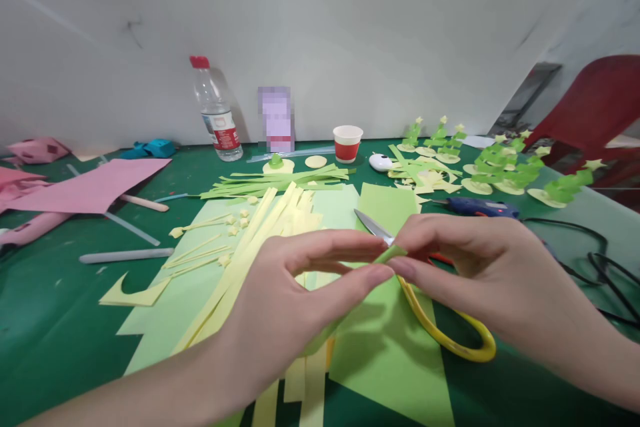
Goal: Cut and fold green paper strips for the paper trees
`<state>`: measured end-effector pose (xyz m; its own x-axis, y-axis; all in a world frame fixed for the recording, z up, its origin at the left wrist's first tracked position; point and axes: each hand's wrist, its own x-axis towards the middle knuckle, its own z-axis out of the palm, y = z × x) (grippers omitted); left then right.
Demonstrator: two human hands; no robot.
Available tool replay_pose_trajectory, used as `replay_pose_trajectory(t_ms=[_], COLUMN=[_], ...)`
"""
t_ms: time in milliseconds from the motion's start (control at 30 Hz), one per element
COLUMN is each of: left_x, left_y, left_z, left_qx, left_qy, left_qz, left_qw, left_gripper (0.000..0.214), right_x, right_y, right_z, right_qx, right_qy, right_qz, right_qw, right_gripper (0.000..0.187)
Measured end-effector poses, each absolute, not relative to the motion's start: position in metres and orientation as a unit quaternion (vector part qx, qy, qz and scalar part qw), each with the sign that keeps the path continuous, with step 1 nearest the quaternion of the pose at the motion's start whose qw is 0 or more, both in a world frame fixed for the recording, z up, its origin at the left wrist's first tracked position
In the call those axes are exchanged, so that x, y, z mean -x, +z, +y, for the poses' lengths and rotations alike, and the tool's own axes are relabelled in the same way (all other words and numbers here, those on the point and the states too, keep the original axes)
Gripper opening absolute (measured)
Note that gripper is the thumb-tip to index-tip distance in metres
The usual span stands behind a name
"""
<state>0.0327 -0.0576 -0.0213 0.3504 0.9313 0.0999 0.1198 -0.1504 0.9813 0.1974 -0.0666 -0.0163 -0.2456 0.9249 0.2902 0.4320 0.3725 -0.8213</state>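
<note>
A narrow green paper strip (pixel 393 253) is pinched between my two hands near the middle of the view. My left hand (pixel 300 287) closes its thumb and fingertips on the strip's left part. My right hand (pixel 465 267) grips the other end between thumb and forefinger, its other fingers curled behind. Below them lie scissors with a yellow handle (pixel 470 350), the blades pointing up and left, partly hidden by the right hand. They rest on a green paper sheet (pixel 390 353). Pale yellow paper strips (pixel 250 247) are piled beside and under my left hand.
Several small green paper trees (pixel 510 170) with stars stand at the right, near a blue glue gun (pixel 480 207) and its black cord (pixel 595 240). A bottle (pixel 217 120) and a paper cup (pixel 347 143) stand along the wall. Pink paper (pixel 95 183) lies at the left.
</note>
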Motion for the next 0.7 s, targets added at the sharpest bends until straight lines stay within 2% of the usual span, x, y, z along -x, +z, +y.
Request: replay_pose_trajectory(t_ms=[233, 467, 700], left_x=[-0.032, -0.029, -0.03], left_y=[-0.017, -0.015, -0.018], left_z=[-0.059, -0.062, -0.063], left_qx=[-0.657, -0.679, -0.662], left_qy=[0.399, 0.388, 0.373], left_qz=[0.412, 0.398, 0.391], left_qw=[0.489, 0.479, 0.52], left_gripper=[0.01, 0.013, 0.015], right_x=[-0.193, -0.192, -0.189], right_y=[-0.019, -0.017, -0.016], right_z=[-0.072, -0.077, -0.076], right_qx=[0.449, 0.434, 0.44], right_qy=[0.242, 0.268, 0.295], right_qz=[-0.754, -0.757, -0.741], right_qw=[0.414, 0.408, 0.413], right_gripper=[0.011, 0.01, 0.011])
